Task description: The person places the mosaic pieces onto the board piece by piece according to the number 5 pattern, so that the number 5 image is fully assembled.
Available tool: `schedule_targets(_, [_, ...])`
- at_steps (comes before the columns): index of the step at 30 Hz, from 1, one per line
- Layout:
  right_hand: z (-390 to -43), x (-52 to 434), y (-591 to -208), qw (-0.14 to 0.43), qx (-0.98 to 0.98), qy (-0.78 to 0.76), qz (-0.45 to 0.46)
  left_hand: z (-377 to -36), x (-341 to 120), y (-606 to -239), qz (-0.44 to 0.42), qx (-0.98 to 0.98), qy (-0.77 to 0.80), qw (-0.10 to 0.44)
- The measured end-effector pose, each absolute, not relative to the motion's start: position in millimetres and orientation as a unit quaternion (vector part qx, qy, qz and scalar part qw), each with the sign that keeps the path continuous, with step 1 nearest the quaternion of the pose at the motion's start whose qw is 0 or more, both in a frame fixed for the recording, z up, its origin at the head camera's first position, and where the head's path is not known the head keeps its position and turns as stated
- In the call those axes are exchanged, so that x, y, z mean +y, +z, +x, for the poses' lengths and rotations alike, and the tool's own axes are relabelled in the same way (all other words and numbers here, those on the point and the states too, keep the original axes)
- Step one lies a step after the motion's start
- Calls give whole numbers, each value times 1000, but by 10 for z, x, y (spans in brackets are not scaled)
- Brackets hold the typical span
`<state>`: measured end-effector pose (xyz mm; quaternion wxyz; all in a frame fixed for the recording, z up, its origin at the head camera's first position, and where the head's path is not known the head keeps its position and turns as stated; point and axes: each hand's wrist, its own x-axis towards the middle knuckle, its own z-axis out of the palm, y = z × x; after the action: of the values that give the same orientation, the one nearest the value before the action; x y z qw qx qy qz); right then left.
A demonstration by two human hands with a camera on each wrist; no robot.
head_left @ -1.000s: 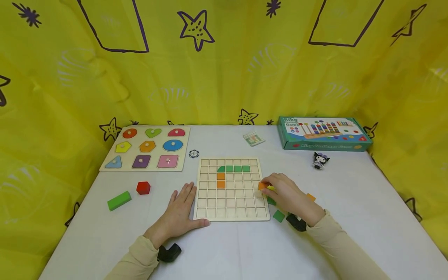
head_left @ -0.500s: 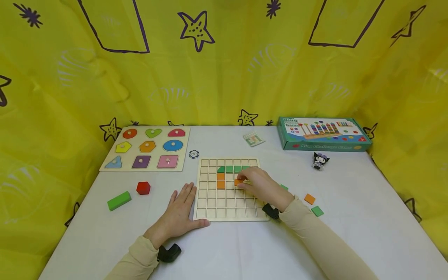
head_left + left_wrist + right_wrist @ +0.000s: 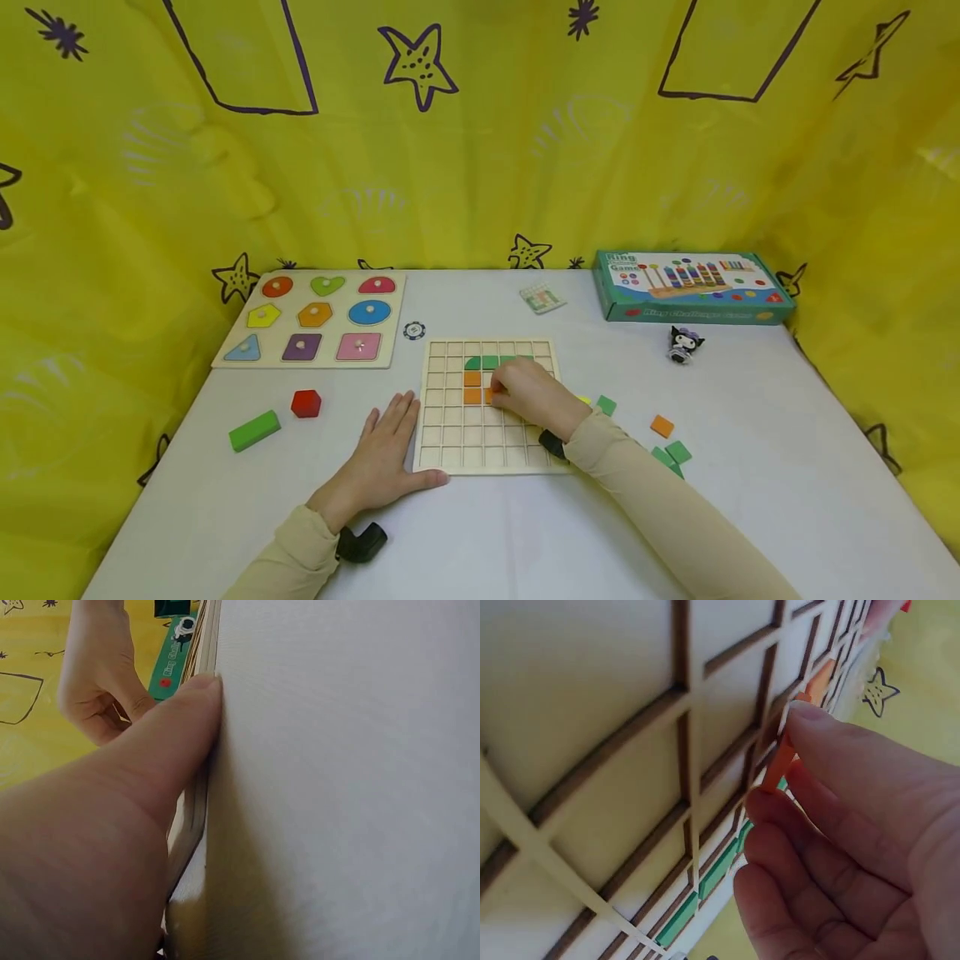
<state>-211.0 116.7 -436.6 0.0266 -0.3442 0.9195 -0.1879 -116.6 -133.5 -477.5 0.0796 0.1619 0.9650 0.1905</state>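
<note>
We saw the right hand (image 3: 528, 392) pinching an orange tile (image 3: 780, 761) between thumb and fingertips, tilted on edge over the grid board (image 3: 450, 433), just at 3 o'clock of the two orange tiles (image 3: 472, 387) already set there. A green row (image 3: 489, 362) lay at 12 o'clock of them. The left hand (image 3: 386, 454) lay flat and relaxed on the surface (image 3: 750, 500), its thumb touching the board's near edge.

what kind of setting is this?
Likely a staged tabletop play or recording booth: a white table walled by a yellow star-print curtain, with children's toys laid out, such as a shape puzzle, a grid board and a ring game box.
</note>
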Motion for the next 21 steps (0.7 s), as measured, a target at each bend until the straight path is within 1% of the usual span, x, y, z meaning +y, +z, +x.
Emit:
schedule_targets(6, [-2108, 1165, -4383, 3, 912, -174, -373, -1171, -1338, -4761, 162, 965, 192, 70])
schedule_targets(11, [-2011, 1365, -4372, -21, 905, -193, -378, -1159, -1321, -4777, 160, 965, 194, 72])
schedule_targets(15, [-1896, 1726, -4357, -39, 914, -214, -342, -1138, -1324, -4792, 154, 966, 193, 79])
schedule_targets(21, [-1759, 2569, -4373, -58, 941, -222, -250, -1146, -1335, -4787, 162, 965, 190, 75])
